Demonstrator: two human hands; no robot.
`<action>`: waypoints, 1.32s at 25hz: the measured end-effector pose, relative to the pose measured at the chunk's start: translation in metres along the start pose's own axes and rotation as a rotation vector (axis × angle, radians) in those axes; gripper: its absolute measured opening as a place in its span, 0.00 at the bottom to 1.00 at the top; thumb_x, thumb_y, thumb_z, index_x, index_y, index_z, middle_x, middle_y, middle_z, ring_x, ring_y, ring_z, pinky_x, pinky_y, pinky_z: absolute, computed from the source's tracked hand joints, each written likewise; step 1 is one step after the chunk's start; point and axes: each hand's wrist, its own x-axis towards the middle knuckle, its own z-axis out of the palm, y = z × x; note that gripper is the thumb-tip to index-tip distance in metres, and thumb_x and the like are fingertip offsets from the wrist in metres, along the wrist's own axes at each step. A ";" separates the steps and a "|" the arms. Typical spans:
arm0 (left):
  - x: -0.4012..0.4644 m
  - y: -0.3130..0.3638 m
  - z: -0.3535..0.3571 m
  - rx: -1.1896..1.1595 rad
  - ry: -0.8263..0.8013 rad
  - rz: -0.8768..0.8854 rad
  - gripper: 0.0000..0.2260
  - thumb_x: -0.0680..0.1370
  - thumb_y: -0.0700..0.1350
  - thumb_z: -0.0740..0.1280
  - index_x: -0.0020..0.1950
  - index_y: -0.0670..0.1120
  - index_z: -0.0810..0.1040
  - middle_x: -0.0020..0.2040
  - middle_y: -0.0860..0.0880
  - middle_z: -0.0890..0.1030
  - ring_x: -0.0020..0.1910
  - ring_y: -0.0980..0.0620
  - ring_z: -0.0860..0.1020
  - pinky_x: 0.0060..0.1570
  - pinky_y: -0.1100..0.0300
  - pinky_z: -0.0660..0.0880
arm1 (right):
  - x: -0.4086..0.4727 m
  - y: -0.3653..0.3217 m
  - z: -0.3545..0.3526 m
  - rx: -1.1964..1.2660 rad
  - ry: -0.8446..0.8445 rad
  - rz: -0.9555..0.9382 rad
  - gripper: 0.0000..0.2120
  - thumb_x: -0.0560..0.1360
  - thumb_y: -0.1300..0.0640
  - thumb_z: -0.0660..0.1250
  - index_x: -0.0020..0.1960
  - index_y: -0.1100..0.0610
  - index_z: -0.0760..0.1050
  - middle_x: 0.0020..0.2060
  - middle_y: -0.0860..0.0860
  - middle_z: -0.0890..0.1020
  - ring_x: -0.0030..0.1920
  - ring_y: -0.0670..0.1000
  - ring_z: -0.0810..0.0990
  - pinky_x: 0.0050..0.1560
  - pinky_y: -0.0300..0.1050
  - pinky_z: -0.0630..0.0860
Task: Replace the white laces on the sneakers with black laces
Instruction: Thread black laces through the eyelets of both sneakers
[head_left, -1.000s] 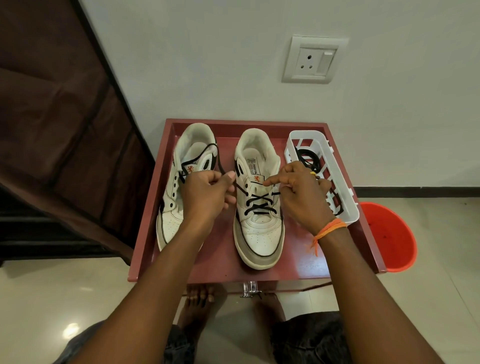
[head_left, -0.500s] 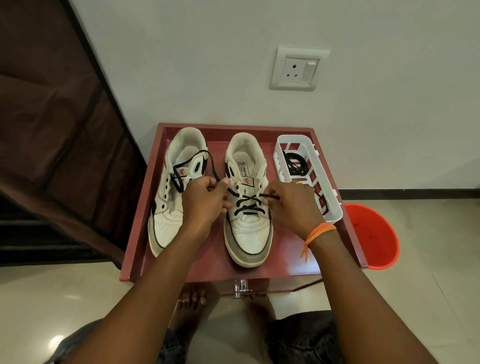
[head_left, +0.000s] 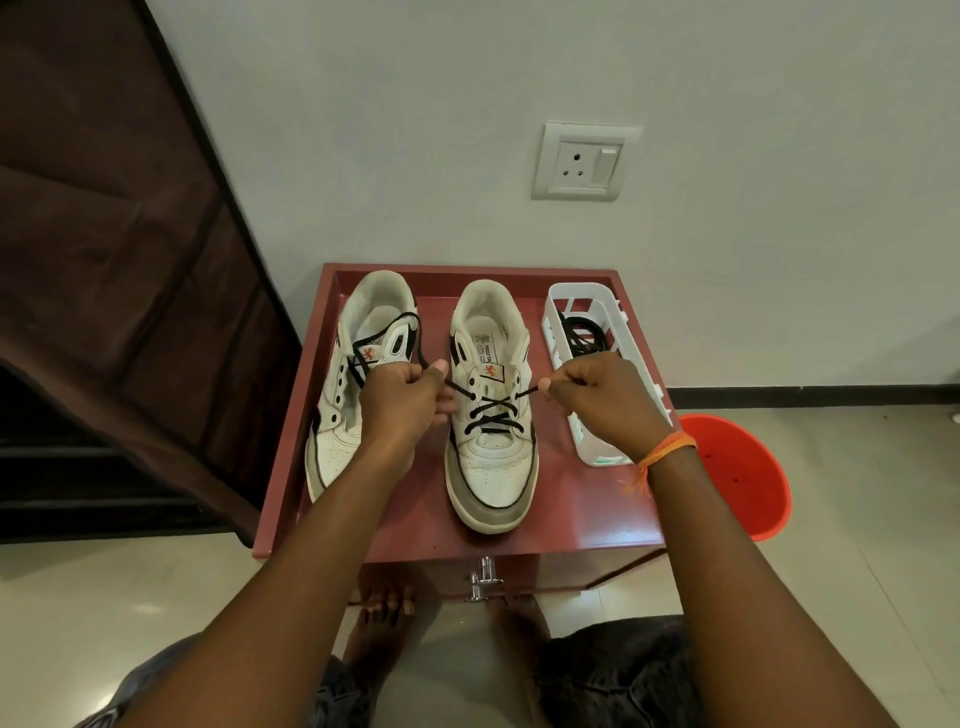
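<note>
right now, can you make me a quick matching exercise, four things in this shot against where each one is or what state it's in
Things:
1. right sneaker
2. left sneaker
3. white basket
4. orange bucket

Places or states:
A. on the floor beside the red table
B. black lace crossed through its lower eyelets, an end pinched in each hand
C. holds a coil of black lace
D. eyelets mostly empty, black lace loose near its tongue

Pairs: 1-B, 2-D, 3-C, 4-A

— Where's the head view looking from?
— Above and in front of the red table (head_left: 582, 519) — facing forward and down, close in, wall socket (head_left: 582, 161) beyond it.
</note>
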 end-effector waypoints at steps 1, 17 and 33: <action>-0.004 0.004 -0.001 0.059 0.003 0.011 0.13 0.80 0.48 0.67 0.39 0.41 0.78 0.38 0.42 0.84 0.34 0.48 0.84 0.35 0.56 0.79 | -0.004 -0.007 -0.008 0.096 -0.010 0.009 0.16 0.76 0.55 0.69 0.32 0.61 0.78 0.25 0.45 0.78 0.25 0.42 0.73 0.32 0.40 0.73; -0.063 0.006 0.012 1.094 -0.630 0.643 0.08 0.80 0.45 0.64 0.44 0.45 0.81 0.45 0.49 0.83 0.40 0.54 0.79 0.45 0.52 0.77 | -0.036 -0.047 -0.059 1.126 0.034 0.010 0.13 0.73 0.50 0.66 0.41 0.60 0.80 0.25 0.47 0.73 0.33 0.48 0.69 0.39 0.40 0.69; -0.050 0.007 0.014 0.358 -0.370 0.390 0.10 0.81 0.38 0.63 0.54 0.48 0.83 0.43 0.49 0.86 0.27 0.49 0.82 0.27 0.62 0.73 | -0.028 -0.032 -0.033 0.721 -0.263 0.168 0.07 0.74 0.58 0.70 0.49 0.61 0.80 0.31 0.53 0.81 0.26 0.46 0.71 0.25 0.36 0.70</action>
